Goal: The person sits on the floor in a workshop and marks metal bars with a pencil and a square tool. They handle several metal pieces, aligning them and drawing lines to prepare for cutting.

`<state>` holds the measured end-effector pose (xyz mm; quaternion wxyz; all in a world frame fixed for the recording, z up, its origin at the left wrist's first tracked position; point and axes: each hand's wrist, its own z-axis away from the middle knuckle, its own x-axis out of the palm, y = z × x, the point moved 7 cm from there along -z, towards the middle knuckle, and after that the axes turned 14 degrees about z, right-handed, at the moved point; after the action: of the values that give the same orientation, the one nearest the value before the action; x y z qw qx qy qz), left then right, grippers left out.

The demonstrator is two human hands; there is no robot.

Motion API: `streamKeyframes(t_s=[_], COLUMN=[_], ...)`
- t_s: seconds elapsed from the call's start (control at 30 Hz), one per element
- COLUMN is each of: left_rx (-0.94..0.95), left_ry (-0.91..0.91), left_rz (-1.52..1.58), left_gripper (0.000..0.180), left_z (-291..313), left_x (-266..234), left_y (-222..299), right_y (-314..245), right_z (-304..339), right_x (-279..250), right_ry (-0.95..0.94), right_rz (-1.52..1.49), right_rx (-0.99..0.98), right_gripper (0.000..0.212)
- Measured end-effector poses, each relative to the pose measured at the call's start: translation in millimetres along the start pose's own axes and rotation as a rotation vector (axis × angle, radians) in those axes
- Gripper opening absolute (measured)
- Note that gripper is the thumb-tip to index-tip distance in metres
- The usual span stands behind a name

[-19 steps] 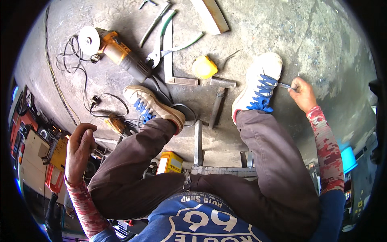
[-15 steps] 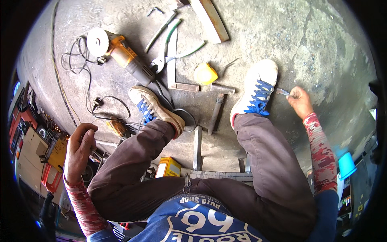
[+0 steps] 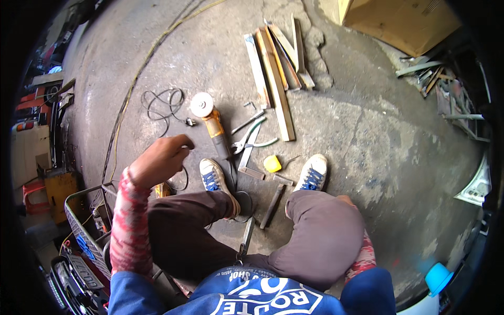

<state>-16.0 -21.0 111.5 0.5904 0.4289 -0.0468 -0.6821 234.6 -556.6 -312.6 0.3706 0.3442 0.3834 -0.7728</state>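
- Left hand [image 3: 159,161]: fingers loosely bent, thumb apart from them; nothing shows in it;
- Right hand [image 3: 346,200]: mostly hidden behind the right knee [image 3: 328,236]; I cannot tell its grip;
- Angle grinder [image 3: 214,127]: on the floor [image 3: 399,210], to the left hand's right and slightly forward, apart from it; that hand is nearer; long axis runs away from the person, disc end farthest;
- Pliers [image 3: 256,143], tape measure [image 3: 272,164]: farther right.

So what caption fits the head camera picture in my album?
Left hand above the floor, where orange grinder, pliers, yellow tape measure and hammer lie.
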Motion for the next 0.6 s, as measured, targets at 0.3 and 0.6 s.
streamKeyframes(t_s=[0.3, 0.6], left_rx=[0.316, 0.399], left_ry=[0.163, 0.123], left_rz=[-0.181, 0.041], left_gripper=[0.022, 0.033], left_z=[42, 150], left_x=[18, 63], left_y=[23, 21], right_y=[135, -181], right_z=[43, -220], right_x=[-400, -367], right_ry=[0.960, 0.159], right_rz=[-0.989, -0.140], right_rx=[0.858, 0.141], right_gripper=[0.083, 0.036])
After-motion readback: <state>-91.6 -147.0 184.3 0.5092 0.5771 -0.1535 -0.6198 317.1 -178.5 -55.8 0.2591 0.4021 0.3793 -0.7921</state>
